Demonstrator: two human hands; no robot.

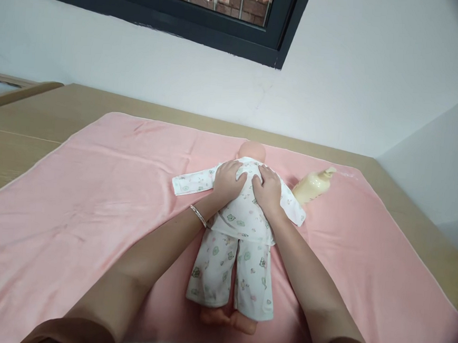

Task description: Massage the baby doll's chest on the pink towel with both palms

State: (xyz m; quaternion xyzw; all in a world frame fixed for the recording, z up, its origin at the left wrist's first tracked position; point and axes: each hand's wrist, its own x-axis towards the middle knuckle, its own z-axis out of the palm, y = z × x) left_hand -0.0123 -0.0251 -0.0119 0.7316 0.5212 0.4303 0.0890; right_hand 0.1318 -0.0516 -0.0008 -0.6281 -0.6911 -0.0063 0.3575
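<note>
A baby doll (250,151) in a white printed shirt and trousers (233,256) lies on its back on a pink towel (92,192), head away from me, bare feet toward me. My left hand (228,181) rests on the left side of the doll's chest, fingers curled onto the shirt. My right hand (266,187) presses the right side of the chest, fingers together on the cloth. The two thumbs nearly meet over the chest. A silver bangle (197,215) circles my left wrist.
A cream baby bottle (314,185) lies on the towel just right of the doll's arm. The towel covers a wooden table (22,123) set against a white wall, with a dark window frame (232,29) above. The table's right edge runs near another wall.
</note>
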